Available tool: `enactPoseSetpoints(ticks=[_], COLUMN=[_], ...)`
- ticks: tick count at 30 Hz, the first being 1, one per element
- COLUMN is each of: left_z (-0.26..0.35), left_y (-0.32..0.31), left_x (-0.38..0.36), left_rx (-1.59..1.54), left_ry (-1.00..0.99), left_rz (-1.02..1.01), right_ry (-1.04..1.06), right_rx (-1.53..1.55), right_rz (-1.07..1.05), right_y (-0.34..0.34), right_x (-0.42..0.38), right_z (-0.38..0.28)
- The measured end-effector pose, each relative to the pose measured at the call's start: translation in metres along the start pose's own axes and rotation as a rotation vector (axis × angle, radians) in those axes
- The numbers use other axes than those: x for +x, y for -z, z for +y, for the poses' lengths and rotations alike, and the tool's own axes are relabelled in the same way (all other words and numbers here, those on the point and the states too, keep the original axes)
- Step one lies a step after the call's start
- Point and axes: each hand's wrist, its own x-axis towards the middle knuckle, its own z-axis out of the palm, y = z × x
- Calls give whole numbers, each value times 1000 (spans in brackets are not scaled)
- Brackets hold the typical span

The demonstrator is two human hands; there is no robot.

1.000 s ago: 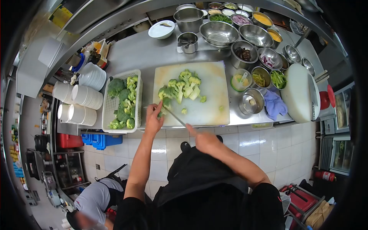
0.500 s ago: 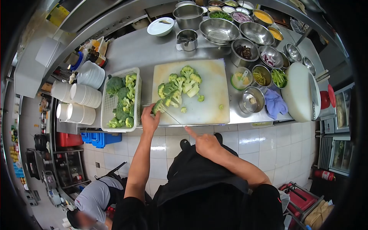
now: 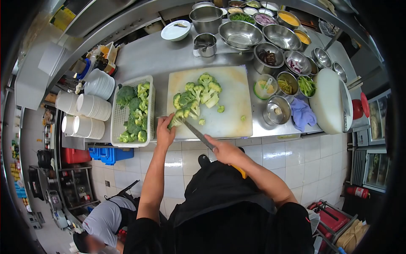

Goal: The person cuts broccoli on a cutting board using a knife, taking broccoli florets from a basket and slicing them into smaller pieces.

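Note:
At the front left of the white cutting board, my left hand has its fingers closed on a broccoli floret. My right hand grips a knife just off the board's front edge. The blade slants up and left, its tip right at the held floret, and the yellow handle end shows behind my wrist. Beyond my left hand lies a heap of cut broccoli, with a few small crumbs of it to the right.
To the left stands a white plastic basket of broccoli, beside stacked white bowls. Steel bowls of ingredients and a purple cloth line the right. Upright at far right is a thick white round board. A person is at lower left.
My right hand has turned, so the blade shows broadside instead of as a thin line, and the yellow handle has come into view. My left hand stays on the floret.

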Motion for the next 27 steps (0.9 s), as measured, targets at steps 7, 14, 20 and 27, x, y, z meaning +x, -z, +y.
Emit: enactPoseSetpoints(ticks=[7,14,20,27], left_z=[19,-9,-18,-19], left_y=[11,-6,-14,-13], left_x=[-21,-18,-17,-20], left_rx=[-54,-140,-176,-223], left_ry=[197,133,187,246], left_rz=[51,95,85,79], right_ry=[206,209,161,125], right_rx=[-350,-434,-454,-512], right_rz=[182,126,98,133], right_y=[-7,-19,-16,-48], right_x=[-8,-19,-8,22], right_z=[21,6,-5,11])
